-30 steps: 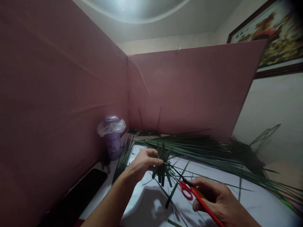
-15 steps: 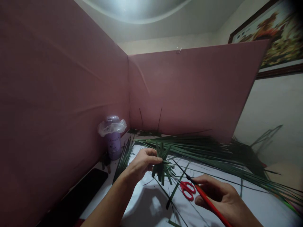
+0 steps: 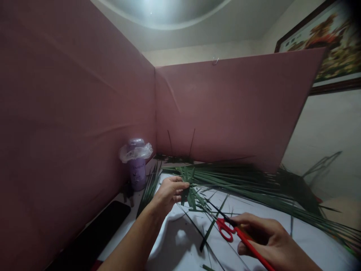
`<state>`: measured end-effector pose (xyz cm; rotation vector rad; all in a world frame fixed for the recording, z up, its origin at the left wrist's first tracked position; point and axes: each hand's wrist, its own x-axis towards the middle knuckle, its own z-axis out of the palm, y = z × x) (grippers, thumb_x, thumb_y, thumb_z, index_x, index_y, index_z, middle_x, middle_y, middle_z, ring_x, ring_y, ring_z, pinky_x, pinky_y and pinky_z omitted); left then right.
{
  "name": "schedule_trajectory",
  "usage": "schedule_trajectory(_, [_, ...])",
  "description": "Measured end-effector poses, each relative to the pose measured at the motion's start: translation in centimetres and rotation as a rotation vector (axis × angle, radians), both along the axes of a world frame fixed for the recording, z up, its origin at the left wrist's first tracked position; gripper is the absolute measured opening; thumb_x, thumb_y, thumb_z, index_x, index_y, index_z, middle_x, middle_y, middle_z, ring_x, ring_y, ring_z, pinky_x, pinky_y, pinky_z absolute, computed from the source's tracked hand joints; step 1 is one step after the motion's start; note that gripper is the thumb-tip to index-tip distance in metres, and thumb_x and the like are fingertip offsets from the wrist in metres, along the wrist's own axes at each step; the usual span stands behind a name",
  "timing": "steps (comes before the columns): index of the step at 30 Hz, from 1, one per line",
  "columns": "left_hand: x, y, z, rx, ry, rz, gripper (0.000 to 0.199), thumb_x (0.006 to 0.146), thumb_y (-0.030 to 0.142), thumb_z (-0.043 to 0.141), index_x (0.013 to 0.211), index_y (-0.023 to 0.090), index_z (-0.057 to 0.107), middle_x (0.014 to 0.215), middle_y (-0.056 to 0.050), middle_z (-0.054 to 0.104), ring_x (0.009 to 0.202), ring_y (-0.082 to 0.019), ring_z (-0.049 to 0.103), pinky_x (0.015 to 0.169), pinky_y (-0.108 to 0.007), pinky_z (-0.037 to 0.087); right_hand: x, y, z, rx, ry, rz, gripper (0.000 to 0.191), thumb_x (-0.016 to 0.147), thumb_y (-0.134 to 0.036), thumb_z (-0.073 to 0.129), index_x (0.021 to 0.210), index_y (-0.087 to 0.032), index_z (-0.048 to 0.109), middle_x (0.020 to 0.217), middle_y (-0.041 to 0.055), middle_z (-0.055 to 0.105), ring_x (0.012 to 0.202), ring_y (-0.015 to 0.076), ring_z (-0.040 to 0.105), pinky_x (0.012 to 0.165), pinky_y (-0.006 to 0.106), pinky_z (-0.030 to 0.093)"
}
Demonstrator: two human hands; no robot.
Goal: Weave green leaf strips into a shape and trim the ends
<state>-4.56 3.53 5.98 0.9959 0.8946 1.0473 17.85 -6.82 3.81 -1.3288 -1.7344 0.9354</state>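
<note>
We see the left hand reaching in over the surface, its thumb and fingers pinching a small bundle of cut green leaf. The bundle is held up in front of the hand, near the middle of the work area; short strips fan upward from the pinch, and others splay down and to the right. We cannot tell how the strips are joined.

The right hand is curled around the handle of a red-handled tool, whose thin black end points up and leftward, near the lower strips of the bundle. We cannot tell whether that end touches them.

Just beside the tool, we find a pair of red scissors, with finger loops near the right hand and blades pointing toward the bundle. A loose dark strip lies at a slant to the left of the loops.

Behind both hands, we see a broad sheaf of long green leaves stretching away to the right. To the left, a purple bottle stands upright with clear plastic around its upper part, and a flat black object lies nearer to us. Pink panels rise behind and at the left.
</note>
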Motion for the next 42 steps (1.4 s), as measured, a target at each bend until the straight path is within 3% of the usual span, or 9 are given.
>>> schedule_trajectory(6, [-0.1,0.1,0.0,-0.004,0.001,0.052,0.03,0.049,0.021,0.075,0.063,0.015,0.049,0.057,0.002,0.057,0.047,-0.009,0.052,0.048,-0.022,0.038,1.7,1.1,-1.2,0.139,-0.409,-0.13,0.027,0.072,-0.032,0.059,0.097,-0.023,0.062,0.075,0.001,0.068,0.067,0.0195,0.062,0.06,0.024,0.047])
schedule_trajectory(13, [0.7,-0.3,-0.6,-0.033,0.004,0.031,0.032,0.045,0.02,0.078,0.058,0.014,0.049,0.052,0.004,0.053,0.047,-0.007,0.048,0.048,-0.02,0.033,3.4,2.0,-4.0,0.239,-0.717,-0.182,0.034,0.082,-0.028,0.043,0.11,-0.017,0.057,0.11,0.0118,0.061,0.099,0.0249,0.056,0.084,0.033,0.042])
schedule_trajectory(19, [1.4,-0.6,-1.0,-0.055,-0.028,-0.039,0.024,0.049,0.014,0.073,0.058,0.014,0.05,0.052,0.004,0.052,0.045,-0.006,0.044,0.048,-0.021,0.035,2.7,2.1,-3.9,0.217,-0.744,-0.158,0.032,0.086,-0.022,0.035,0.106,-0.019,0.059,0.09,0.0094,0.06,0.081,0.0211,0.059,0.073,0.03,0.044])
schedule_trajectory(24, [2.3,-1.2,-1.6,-0.09,-0.062,-0.109,0.02,0.051,0.012,0.069,0.057,0.014,0.05,0.052,0.003,0.052,0.045,-0.006,0.047,0.05,-0.021,0.039,2.5,2.5,-4.4,0.295,-0.842,-0.241,0.028,0.084,-0.025,0.042,0.102,-0.023,0.063,0.087,0.0095,0.058,0.076,0.0239,0.056,0.066,0.034,0.042])
schedule_trajectory(26, [2.8,-1.7,-1.9,-0.124,-0.067,-0.132,0.018,0.052,0.011,0.068,0.06,0.014,0.051,0.056,0.001,0.057,0.047,-0.008,0.051,0.054,-0.023,0.042,2.1,2.6,-4.3,0.358,-0.776,-0.296,0.024,0.082,-0.029,0.046,0.093,-0.023,0.066,0.087,0.0103,0.058,0.079,0.0264,0.054,0.071,0.038,0.041])
schedule_trajectory(28, [3.4,-2.3,-2.1,-0.162,-0.08,-0.149,0.02,0.052,0.011,0.068,0.063,0.015,0.052,0.06,-0.001,0.06,0.05,-0.009,0.055,0.057,-0.025,0.045,1.4,2.5,-3.7,0.38,-0.516,-0.313,0.027,0.084,-0.033,0.043,0.089,-0.021,0.066,0.084,0.0094,0.06,0.083,0.026,0.055,0.075,0.038,0.04])
schedule_trajectory(31, [4.2,-3.1,-2.5,-0.167,-0.091,-0.164,0.021,0.052,0.01,0.069,0.064,0.015,0.052,0.056,0.0,0.06,0.049,-0.01,0.055,0.056,-0.024,0.044,0.3,2.2,-2.8,0.183,0.042,-0.254,0.038,0.083,-0.049,0.044,0.082,-0.018,0.066,0.076,0.0068,0.064,0.074,0.0225,0.058,0.066,0.031,0.043])
schedule_trajectory(33, [4.6,-3.4,-2.8,-0.122,-0.081,-0.178,0.019,0.052,0.011,0.069,0.063,0.014,0.054,0.054,0.001,0.058,0.047,-0.009,0.054,0.053,-0.023,0.043,-0.1,2.2,-2.6,0.088,0.261,-0.238,0.041,0.075,-0.056,0.054,0.079,-0.017,0.066,0.069,0.0048,0.064,0.065,0.0195,0.057,0.058,0.028,0.042])
schedule_trajectory(42, [5.1,-3.9,-3.3,-0.061,-0.087,-0.218,0.023,0.055,0.017,0.073,0.074,0.011,0.06,0.068,-0.004,0.064,0.056,-0.012,0.059,0.057,-0.024,0.043,-0.2,2.3,-3.4,-0.03,0.499,-0.229,0.035,0.062,-0.049,0.071,0.069,-0.016,0.061,0.058,-0.0014,0.055,0.051,0.0109,0.046,0.045,0.022,0.031])
